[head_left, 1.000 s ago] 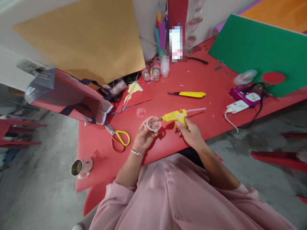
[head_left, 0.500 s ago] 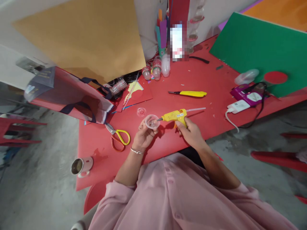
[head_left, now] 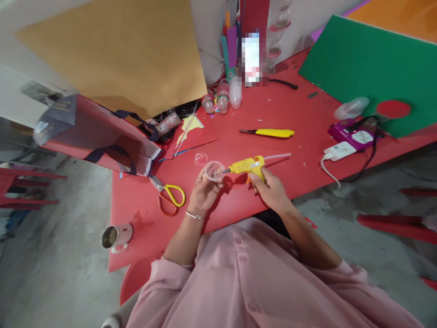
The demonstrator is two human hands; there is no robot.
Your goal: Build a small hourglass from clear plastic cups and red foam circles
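Cup (head_left: 213,174), frame center, held in left hand (head_left: 204,195); glue gun (head_left: 246,166) gripped in right hand (head_left: 270,187), nozzle (head_left: 227,171) at cup's rim. Gluing appears under way, unfinished; disc (head_left: 201,159), left of center, lies unattached.

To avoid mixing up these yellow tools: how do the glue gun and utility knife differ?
The glue gun is held in the right hand; the utility knife lies on the table. The glue gun has an angled grip; the utility knife is slim and straight. Both have yellow bodies.
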